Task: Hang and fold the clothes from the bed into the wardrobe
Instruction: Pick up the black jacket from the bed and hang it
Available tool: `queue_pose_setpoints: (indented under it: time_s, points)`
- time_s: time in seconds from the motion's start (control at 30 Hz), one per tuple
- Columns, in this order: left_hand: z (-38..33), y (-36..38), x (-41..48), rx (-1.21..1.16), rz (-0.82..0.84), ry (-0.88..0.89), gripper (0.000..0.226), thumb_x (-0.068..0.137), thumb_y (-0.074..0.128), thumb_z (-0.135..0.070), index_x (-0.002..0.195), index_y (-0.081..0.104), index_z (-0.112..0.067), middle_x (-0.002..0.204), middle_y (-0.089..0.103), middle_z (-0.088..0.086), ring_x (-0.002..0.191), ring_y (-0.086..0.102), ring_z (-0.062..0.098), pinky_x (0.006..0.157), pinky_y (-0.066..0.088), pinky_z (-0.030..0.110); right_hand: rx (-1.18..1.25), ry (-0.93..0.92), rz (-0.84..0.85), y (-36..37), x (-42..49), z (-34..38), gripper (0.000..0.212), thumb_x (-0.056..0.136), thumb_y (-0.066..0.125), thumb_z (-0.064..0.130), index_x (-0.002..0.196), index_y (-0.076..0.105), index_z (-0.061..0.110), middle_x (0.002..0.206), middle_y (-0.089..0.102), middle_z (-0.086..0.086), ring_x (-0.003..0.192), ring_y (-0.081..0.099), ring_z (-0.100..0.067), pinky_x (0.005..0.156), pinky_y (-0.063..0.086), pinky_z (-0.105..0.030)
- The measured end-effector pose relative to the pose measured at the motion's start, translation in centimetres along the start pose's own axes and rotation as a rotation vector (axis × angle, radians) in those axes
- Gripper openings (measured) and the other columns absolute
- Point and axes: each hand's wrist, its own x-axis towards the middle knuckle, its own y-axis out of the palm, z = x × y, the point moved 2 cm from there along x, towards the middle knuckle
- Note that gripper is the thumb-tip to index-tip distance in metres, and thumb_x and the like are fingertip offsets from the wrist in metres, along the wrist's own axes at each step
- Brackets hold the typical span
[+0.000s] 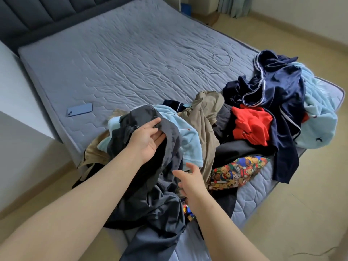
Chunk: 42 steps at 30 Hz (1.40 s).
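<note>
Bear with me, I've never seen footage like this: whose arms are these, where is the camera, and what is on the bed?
There is no machine here, only a person. The single picture comes from a wide-angle camera worn on the head, looking forward and down, so the two bare arms are the wearer's own. The left hand grips a grey garment on top of a pile of clothes. The right hand is open, fingers spread, reaching towards the pile and holding nothing. The pile lies on the near part of the bed: a blue fleece, a khaki garment, a red garment, a navy jacket and a bear-print cloth. A phone lies apart from them, near the bed's left edge.
</note>
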Motion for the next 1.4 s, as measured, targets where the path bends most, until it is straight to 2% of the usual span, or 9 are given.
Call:
queue_pose_setpoints:
  time_s: [0.07,0.17,0.4,0.7,0.9,1.0,1.13,1.23,1.4]
  points:
    - [-3.2,0.1,-2.9,-0.069,0.056,0.006,0.036,0.097,0.028,0.005,0.107,0.059,-0.01,0.085,0.069,0.007,0.074,0.067,0.014,0.063,0.055,0.023,-0.084,-0.095,0.037,1.9,-1.7,1.6,0.083,0.08,0.071,0.018,0.145,0.02,0.027,0.138,0.039,-0.007,0.119,0.047,-0.023,0.096,0.045,-0.035]
    - [-7.8,1.9,-7.1,-0.13,0.21,0.044,0.035,0.096,0.027,0.005,0.096,0.06,-0.008,0.073,0.072,0.006,0.066,0.07,0.013,0.063,0.058,0.022,-0.17,-0.251,0.016,5.0,-4.4,4.2,0.102,0.071,0.078,0.016,0.148,0.012,0.026,0.146,0.032,-0.003,0.132,0.037,-0.025,0.107,0.037,-0.042]
    - [-17.8,3.8,-16.6,-0.068,0.468,0.257,0.038,0.094,0.027,0.006,0.099,0.062,-0.007,0.081,0.073,0.007,0.075,0.071,0.015,0.068,0.058,0.026,0.118,-0.495,-0.115,8.6,-12.4,11.2,0.016,0.093,0.052,0.019,0.105,0.054,0.031,0.083,0.059,0.012,0.074,0.052,-0.006,0.07,0.043,-0.023]
    - [-24.7,1.4,-22.8,0.563,0.311,0.768,0.046,0.086,0.042,0.016,0.124,0.053,-0.009,0.09,0.06,0.001,0.085,0.06,0.009,0.072,0.05,0.015,0.38,-0.82,-0.057,10.8,-24.4,21.4,0.021,0.094,0.047,0.011,0.09,0.057,0.028,0.088,0.062,0.002,0.079,0.058,-0.016,0.065,0.046,-0.028]
    - [-24.4,1.2,-24.2,0.91,0.209,0.754,0.107,0.064,0.082,-0.01,0.145,0.015,-0.03,0.14,0.029,0.003,0.129,0.037,0.024,0.1,0.041,0.037,0.54,-1.035,0.204,12.6,-32.4,25.5,0.033,0.09,0.046,0.0,0.084,0.065,0.027,0.078,0.07,0.002,0.078,0.066,-0.019,0.057,0.054,-0.027]
    - [-24.2,1.5,-25.1,0.839,0.37,0.571,0.068,0.072,0.075,-0.018,0.13,0.041,-0.021,0.115,0.058,-0.003,0.103,0.059,0.014,0.078,0.05,0.027,0.547,-1.065,0.268,13.2,-35.0,27.6,0.029,0.092,0.048,0.004,0.09,0.065,0.027,0.091,0.07,-0.002,0.088,0.065,-0.023,0.066,0.055,-0.032]
    - [-26.1,2.4,-27.1,0.844,0.164,0.695,0.009,0.086,0.056,-0.013,0.093,0.062,-0.011,0.077,0.063,0.001,0.072,0.061,0.016,0.061,0.048,0.024,0.492,-1.11,0.233,13.2,-36.6,28.4,0.022,0.093,0.05,0.011,0.092,0.061,0.03,0.099,0.067,-0.001,0.093,0.063,-0.022,0.078,0.054,-0.037]
    - [-27.9,2.5,-28.0,0.644,0.001,0.714,0.017,0.085,0.046,-0.006,0.085,0.063,-0.008,0.075,0.059,0.008,0.075,0.058,0.025,0.069,0.046,0.03,0.272,-1.116,0.085,12.8,-36.2,27.8,0.018,0.088,0.058,0.016,0.102,0.055,0.027,0.104,0.063,-0.001,0.088,0.061,-0.014,0.073,0.052,-0.03]
    - [-31.3,2.3,-30.1,0.305,-0.062,0.512,0.031,0.091,0.041,-0.006,0.116,0.059,-0.002,0.107,0.064,0.017,0.098,0.062,0.033,0.088,0.051,0.04,-0.104,-0.998,0.278,15.2,-34.7,24.3,0.059,0.075,0.076,0.028,0.124,0.044,0.027,0.108,0.063,0.005,0.091,0.063,-0.009,0.063,0.051,-0.022]
